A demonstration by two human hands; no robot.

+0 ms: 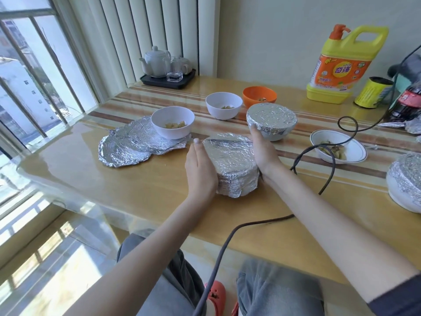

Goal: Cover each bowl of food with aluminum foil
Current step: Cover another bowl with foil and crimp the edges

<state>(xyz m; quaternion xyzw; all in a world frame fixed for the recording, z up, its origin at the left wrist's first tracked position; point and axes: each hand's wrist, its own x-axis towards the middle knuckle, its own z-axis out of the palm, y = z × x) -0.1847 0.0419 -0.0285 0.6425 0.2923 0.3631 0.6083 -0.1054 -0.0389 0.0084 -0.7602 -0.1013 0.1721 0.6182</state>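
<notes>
A foil-wrapped bowl point(232, 163) sits on the table in front of me. My left hand point(200, 169) presses flat against its left side and my right hand point(264, 151) presses flat against its right side, fingers straight. Behind it stands a second foil-covered bowl point(272, 120). A third covered bowl point(405, 181) is at the right edge. Uncovered bowls holding food: a white one point(172, 124) resting on loose foil sheets point(129, 144), another white one point(223, 104), an orange one point(259, 95), and a shallow white dish point(339, 147).
A black cable point(328, 153) loops across the table right of my hands. A yellow detergent jug point(341, 65), a yellow can point(373, 92) and a cola bottle point(407, 99) stand at the back right. A tea set on a tray point(166, 67) sits at the back.
</notes>
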